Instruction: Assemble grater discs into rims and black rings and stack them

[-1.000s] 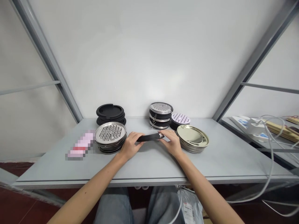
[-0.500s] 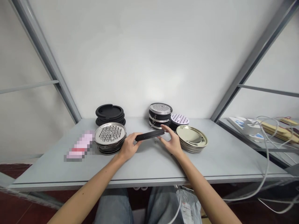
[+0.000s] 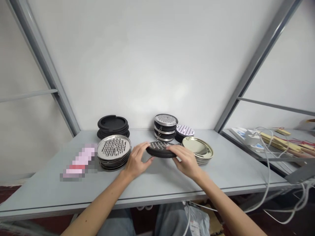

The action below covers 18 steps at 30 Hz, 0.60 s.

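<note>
Between my two hands a round black piece with a perforated grater face (image 3: 161, 150) is held above the table, its holed side turned up. My left hand (image 3: 137, 162) grips its left edge, thumb below and fingers on the rim. On the right edge my right hand (image 3: 185, 160) has its fingers on top and its thumb underneath. Left of them stands a stack of round metal grater plates (image 3: 114, 149). To the right is a stack of gold-toned metal discs (image 3: 197, 147). Behind the hands are clipped round graters (image 3: 165, 126) stacked in black rims.
Black round rings (image 3: 113, 124) are piled at the back left. A disc with a pale pink slotted top (image 3: 185, 130) lies at the back right. A pixelated pink item (image 3: 80, 160) is on the left. White cables (image 3: 267, 190) hang past the table's right side.
The black round piece, seen edge-on and tilted before, has been turned so its holed face shows. Both hands have shifted their hold on its rim. The camera view has moved slightly.
</note>
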Each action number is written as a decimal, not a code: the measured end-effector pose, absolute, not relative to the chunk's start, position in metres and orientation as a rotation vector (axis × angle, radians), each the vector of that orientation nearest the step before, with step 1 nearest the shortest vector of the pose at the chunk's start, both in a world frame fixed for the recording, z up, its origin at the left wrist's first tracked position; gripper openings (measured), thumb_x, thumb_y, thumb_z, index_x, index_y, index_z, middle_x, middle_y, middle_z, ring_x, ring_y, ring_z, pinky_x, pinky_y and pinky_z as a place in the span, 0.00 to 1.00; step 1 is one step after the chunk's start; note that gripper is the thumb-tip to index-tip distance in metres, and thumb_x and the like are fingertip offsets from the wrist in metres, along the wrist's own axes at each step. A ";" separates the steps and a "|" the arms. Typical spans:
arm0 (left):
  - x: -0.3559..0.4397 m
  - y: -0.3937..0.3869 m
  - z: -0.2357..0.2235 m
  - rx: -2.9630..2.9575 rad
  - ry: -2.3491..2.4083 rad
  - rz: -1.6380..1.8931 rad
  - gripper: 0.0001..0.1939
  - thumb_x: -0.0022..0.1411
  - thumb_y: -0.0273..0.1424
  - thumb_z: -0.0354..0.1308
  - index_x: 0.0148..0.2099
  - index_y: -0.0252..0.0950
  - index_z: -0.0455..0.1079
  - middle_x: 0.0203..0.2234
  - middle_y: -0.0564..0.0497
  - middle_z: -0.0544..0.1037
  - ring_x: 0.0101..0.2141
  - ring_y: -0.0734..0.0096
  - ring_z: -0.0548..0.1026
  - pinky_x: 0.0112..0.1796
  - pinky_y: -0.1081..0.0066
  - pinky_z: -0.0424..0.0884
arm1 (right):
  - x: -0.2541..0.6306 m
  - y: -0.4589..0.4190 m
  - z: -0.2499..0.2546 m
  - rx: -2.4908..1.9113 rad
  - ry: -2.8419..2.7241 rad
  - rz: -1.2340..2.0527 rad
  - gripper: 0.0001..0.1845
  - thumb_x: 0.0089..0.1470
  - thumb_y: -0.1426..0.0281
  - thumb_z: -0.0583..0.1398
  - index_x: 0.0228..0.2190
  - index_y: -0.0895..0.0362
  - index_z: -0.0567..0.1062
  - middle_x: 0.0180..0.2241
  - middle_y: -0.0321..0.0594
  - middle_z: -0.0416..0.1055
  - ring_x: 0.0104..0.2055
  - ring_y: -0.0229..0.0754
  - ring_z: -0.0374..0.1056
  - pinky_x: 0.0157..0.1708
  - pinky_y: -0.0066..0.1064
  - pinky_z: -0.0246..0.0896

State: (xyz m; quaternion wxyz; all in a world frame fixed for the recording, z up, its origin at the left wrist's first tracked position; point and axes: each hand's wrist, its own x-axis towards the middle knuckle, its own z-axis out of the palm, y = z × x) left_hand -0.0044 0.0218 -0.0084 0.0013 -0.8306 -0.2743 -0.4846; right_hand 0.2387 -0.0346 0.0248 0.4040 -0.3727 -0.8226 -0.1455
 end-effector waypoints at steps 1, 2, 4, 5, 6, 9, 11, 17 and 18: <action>-0.003 0.021 -0.009 -2.561 -0.936 -1.552 0.28 0.61 0.31 0.57 0.62 0.38 0.56 0.57 0.40 0.66 0.57 0.54 0.65 0.55 0.54 0.65 | 0.244 -0.035 0.032 -0.927 -2.008 -0.407 0.25 0.53 0.79 0.56 0.52 0.51 0.69 0.45 0.41 0.75 0.47 0.46 0.72 0.47 0.39 0.69; -0.002 0.021 -0.010 -2.538 -1.004 -1.560 0.30 0.62 0.31 0.56 0.64 0.37 0.53 0.59 0.39 0.63 0.59 0.54 0.63 0.56 0.53 0.64 | 0.250 -0.033 0.041 -0.930 -1.905 -0.458 0.24 0.53 0.79 0.57 0.51 0.50 0.70 0.45 0.42 0.76 0.47 0.46 0.72 0.48 0.40 0.68; 0.000 0.021 -0.013 -2.578 -1.093 -1.506 0.28 0.63 0.30 0.54 0.63 0.37 0.53 0.60 0.40 0.62 0.58 0.55 0.63 0.56 0.54 0.64 | 0.261 -0.027 0.061 -0.964 -1.688 -0.561 0.22 0.52 0.77 0.58 0.49 0.51 0.71 0.44 0.42 0.76 0.46 0.47 0.73 0.47 0.41 0.69; 0.001 0.022 -0.015 -2.634 -1.107 -1.456 0.26 0.63 0.30 0.54 0.62 0.37 0.56 0.58 0.40 0.64 0.57 0.55 0.65 0.55 0.55 0.65 | 0.267 -0.020 0.072 -0.984 -1.602 -0.606 0.21 0.52 0.77 0.59 0.48 0.51 0.72 0.43 0.43 0.76 0.45 0.48 0.73 0.46 0.42 0.69; 0.001 0.023 -0.017 -2.702 -1.105 -1.395 0.23 0.63 0.29 0.53 0.59 0.37 0.60 0.56 0.41 0.66 0.55 0.56 0.67 0.54 0.55 0.66 | 0.271 -0.012 0.082 -1.006 -1.554 -0.645 0.19 0.52 0.76 0.59 0.47 0.52 0.73 0.43 0.43 0.77 0.44 0.48 0.73 0.46 0.42 0.69; 0.002 0.026 -0.021 -2.872 -1.053 -1.256 0.14 0.62 0.29 0.54 0.50 0.37 0.68 0.49 0.42 0.72 0.49 0.58 0.72 0.51 0.57 0.70 | 0.286 0.025 0.105 -1.051 -1.515 -0.735 0.16 0.54 0.74 0.58 0.45 0.54 0.74 0.42 0.44 0.77 0.43 0.48 0.73 0.44 0.42 0.69; 0.002 0.026 -0.022 -2.932 -1.034 -1.227 0.11 0.62 0.27 0.53 0.47 0.37 0.70 0.46 0.44 0.73 0.46 0.61 0.73 0.49 0.59 0.71 | 0.297 0.053 0.111 -1.070 -1.496 -0.808 0.15 0.54 0.75 0.57 0.44 0.55 0.75 0.42 0.44 0.77 0.44 0.48 0.72 0.46 0.42 0.68; 0.000 0.027 -0.021 -3.003 -1.028 -1.184 0.09 0.63 0.25 0.51 0.44 0.37 0.70 0.40 0.48 0.75 0.41 0.64 0.73 0.46 0.64 0.71 | 0.313 0.103 0.094 -1.185 -1.639 -0.940 0.16 0.54 0.78 0.54 0.42 0.56 0.77 0.44 0.44 0.77 0.48 0.48 0.70 0.49 0.42 0.63; 0.000 0.027 -0.020 -3.012 -1.022 -1.173 0.09 0.63 0.25 0.51 0.43 0.37 0.70 0.39 0.48 0.75 0.41 0.65 0.73 0.46 0.64 0.70 | 0.312 0.105 0.090 -1.200 -1.673 -0.937 0.16 0.54 0.78 0.54 0.42 0.56 0.77 0.44 0.43 0.77 0.47 0.48 0.70 0.48 0.41 0.63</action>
